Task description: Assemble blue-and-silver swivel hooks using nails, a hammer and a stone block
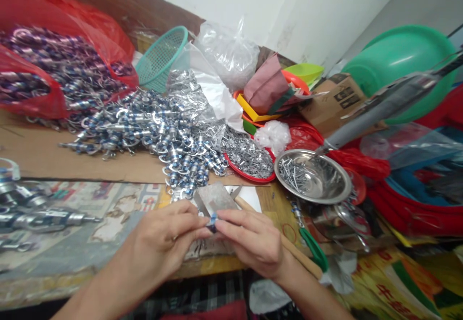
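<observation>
My left hand [168, 233] and my right hand [253, 238] meet over the front of the bench, fingertips pinched from both sides on a small blue metal fitting [212, 222]. Most of the fitting is hidden by the fingers. Just beyond it sits a grey metal block [219, 197]. Beneath my right hand runs a tool's long wooden handle [302, 257]; its head is hard to make out. A big heap of silver-and-blue metal fittings [152, 122] spreads behind the block.
A red dish [269, 178] of small metal pieces stands beside a steel bowl [342, 185] holding pins. More fittings [32, 209] lie at left. Behind are a red bag [115, 26], a teal basket [162, 55] and a green basin [405, 64]. A grey tool [383, 105] slants over the bowl.
</observation>
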Motion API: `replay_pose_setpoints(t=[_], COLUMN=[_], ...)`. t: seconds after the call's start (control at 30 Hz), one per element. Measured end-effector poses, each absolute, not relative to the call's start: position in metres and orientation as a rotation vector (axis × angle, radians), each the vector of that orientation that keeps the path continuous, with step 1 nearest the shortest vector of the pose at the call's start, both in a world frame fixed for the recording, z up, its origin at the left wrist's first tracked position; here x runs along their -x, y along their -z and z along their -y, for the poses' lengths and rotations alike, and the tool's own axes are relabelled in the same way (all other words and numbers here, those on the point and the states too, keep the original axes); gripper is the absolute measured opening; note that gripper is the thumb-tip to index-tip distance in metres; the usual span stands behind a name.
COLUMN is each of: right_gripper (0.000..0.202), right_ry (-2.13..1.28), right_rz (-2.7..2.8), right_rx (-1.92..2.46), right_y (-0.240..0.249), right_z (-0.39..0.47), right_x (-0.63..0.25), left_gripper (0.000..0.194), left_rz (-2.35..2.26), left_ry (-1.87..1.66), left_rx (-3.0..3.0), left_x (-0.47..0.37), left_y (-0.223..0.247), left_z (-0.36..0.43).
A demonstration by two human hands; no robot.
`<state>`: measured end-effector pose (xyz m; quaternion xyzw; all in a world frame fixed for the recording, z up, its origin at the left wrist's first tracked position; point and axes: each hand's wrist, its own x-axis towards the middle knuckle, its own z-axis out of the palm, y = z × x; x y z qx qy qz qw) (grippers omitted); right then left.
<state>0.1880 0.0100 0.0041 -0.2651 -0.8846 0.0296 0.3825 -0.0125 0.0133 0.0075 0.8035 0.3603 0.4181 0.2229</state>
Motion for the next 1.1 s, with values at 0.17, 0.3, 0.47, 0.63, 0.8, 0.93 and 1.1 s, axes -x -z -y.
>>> replay_pose_setpoints(t=[0.17,0.3,0.47,0.63,0.8,0.93,1.1], right_gripper=[0.016,0.015,0.008,0.013,0.02,0.024,0.03], right_ry=[-0.25,-0.425,-0.69,-0.612,-0.053,0.137,0.177], right_rz=[2.107,1.98,1.792,1.778,2.142,2.26,2.206], right_rx=[0.755,0.822,1.07,1.107,0.718,0.643,0.75], right_y=[-0.004,-0.007,-0.01,-0.006,-0.006,-0.005,-0.001], right_z=[-0.005,0.001,0.006,0.011,0.016,0.014,0.017], right_x=[-0.181,-0.174,-0.167,-0.167,-0.177,-0.183,-0.18], left_gripper=[0.021,0.02,0.019,0.018,0.024,0.021,0.016], left_rz=[-1.004,-0.945,-0.87,-1.132,-1.195,-1.168,-1.037], left_ry=[-1.132,-1.173,-1.135,-1.042,-0.993,-1.009,-1.167], left_rx=[-2.408,-2.391,-2.205,-1.846,-1.544,-1.685,-1.903], left_x=[0.014,0.013,0.008,0.0,-0.004,-0.003,0.002], left_y=[-0.003,0.0,-0.003,-0.001,-0.003,-0.007,-0.009], left_z=[-0.007,-0.006,-0.005,-0.004,-0.005,-0.003,0.002])
